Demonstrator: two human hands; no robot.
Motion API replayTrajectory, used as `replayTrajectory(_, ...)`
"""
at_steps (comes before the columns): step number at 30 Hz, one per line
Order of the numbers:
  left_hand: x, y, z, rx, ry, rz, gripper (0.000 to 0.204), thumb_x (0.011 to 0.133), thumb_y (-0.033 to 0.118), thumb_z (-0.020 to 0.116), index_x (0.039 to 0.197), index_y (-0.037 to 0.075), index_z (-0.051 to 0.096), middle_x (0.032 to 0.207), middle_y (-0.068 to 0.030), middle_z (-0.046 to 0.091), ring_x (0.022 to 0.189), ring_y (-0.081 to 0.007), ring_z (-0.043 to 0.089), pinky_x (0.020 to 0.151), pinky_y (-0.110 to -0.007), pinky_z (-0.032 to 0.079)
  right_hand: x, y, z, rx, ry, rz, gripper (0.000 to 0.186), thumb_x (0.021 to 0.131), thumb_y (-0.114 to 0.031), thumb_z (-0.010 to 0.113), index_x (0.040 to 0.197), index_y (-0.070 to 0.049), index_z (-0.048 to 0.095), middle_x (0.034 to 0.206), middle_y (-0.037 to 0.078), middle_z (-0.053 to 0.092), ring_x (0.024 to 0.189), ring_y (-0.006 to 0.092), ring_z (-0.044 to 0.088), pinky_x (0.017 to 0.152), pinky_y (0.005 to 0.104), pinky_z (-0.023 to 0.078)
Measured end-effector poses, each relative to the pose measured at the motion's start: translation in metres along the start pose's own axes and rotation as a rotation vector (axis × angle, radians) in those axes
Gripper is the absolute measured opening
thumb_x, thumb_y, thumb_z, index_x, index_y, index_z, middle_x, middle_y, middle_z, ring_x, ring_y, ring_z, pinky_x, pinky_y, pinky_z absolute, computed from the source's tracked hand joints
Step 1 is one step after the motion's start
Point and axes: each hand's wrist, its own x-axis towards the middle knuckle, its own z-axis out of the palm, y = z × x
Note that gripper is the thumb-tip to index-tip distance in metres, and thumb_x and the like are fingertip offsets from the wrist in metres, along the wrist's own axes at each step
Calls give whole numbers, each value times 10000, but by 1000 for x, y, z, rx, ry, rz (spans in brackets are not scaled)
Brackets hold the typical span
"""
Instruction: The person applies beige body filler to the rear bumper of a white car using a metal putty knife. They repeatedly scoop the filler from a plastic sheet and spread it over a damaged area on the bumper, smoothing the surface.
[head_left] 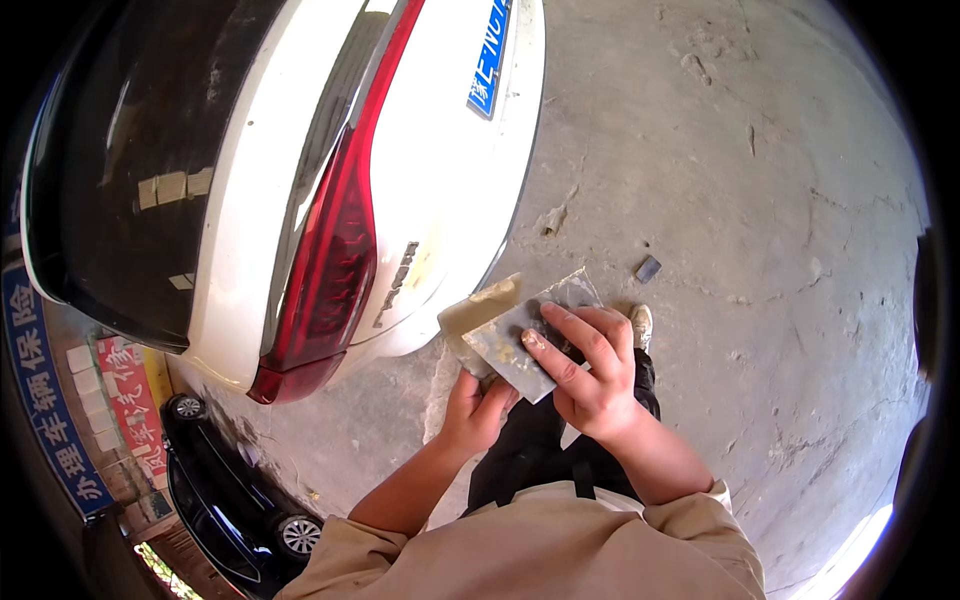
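Note:
Both hands are held together in front of my body, beside the rear corner of a white car (440, 150). My right hand (595, 375) grips a flat grey putty spreader (505, 345) with its fingers laid across the face. Pale yellowish smears mark that face and its edge. My left hand (475, 410) is closed on a second flat spreader (480, 305), tan-grey, partly covered by the first. The two plates overlap and look to be touching. Whitish residue shows on a right fingertip. Part of my left fingers is hidden behind the plates.
The car's red tail light (335, 240) and bumper corner are close on my left, with a dull patch near the badge (397, 285). A small dark block (648, 268) lies on the concrete floor (760, 300) by my shoe (641, 325). A black car (225, 510) stands at lower left.

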Motion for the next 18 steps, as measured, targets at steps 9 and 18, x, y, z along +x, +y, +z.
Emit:
replayTrajectory(9, -9, 37, -71, 55, -128, -140, 108, 906, 1, 466, 1009, 12, 494, 709, -22, 473, 560, -81, 418, 527, -241, 373, -11, -19, 25, 272, -198, 172, 489, 649, 59, 597, 1117, -67, 658, 1109, 86, 641, 916, 260, 590, 802, 345, 483)
replayTrajectory(18, 104, 225, -76, 286, -256, 520, 287, 1021, 277, 349, 957, 5, 418, 680, -69, 444, 432, -120, 422, 372, -255, 379, -44, 51, 84, 1240, 152, 1272, 214, 905, -62, 586, 1100, 24, 598, 1017, 28, 645, 934, 108, 571, 840, 275, 454)
